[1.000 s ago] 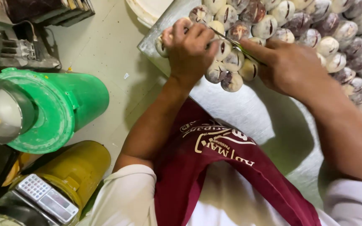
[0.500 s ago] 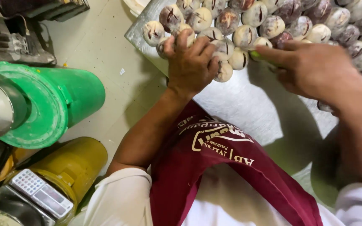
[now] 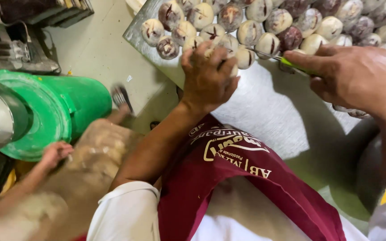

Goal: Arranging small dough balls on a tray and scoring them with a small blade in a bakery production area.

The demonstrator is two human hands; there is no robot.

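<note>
the dough ball [image 3: 228, 52] under work sits at the near edge of the batch, on the metal tray [image 3: 255, 107], and the left hand [image 3: 208, 78] lies cupped over it, fingers curled down around it so most of it is hidden. just beyond the knuckles of that hand the other dough balls [image 3: 264, 22] spread in packed rows, pale and dark red marbled, many with a cut across the top. to the right of the left hand the right hand [image 3: 358, 76] is closed around a small blade with a green handle [image 3: 287, 62], its thin tip pointing toward the ball the left hand covers; whether the tip touches the dough is hard to tell.

nearer the body than both hands the tray is bare, dull and floury, and a dark red apron [image 3: 242, 178] over white sleeves fills the bottom of the view. well to the left of the left hand, lower down, is a pale tiled floor [image 3: 99, 49], a green bucket-like machine [image 3: 54, 111] with a steel bowl, and another person's blurred arm and hand [image 3: 54, 154] beside it.
</note>
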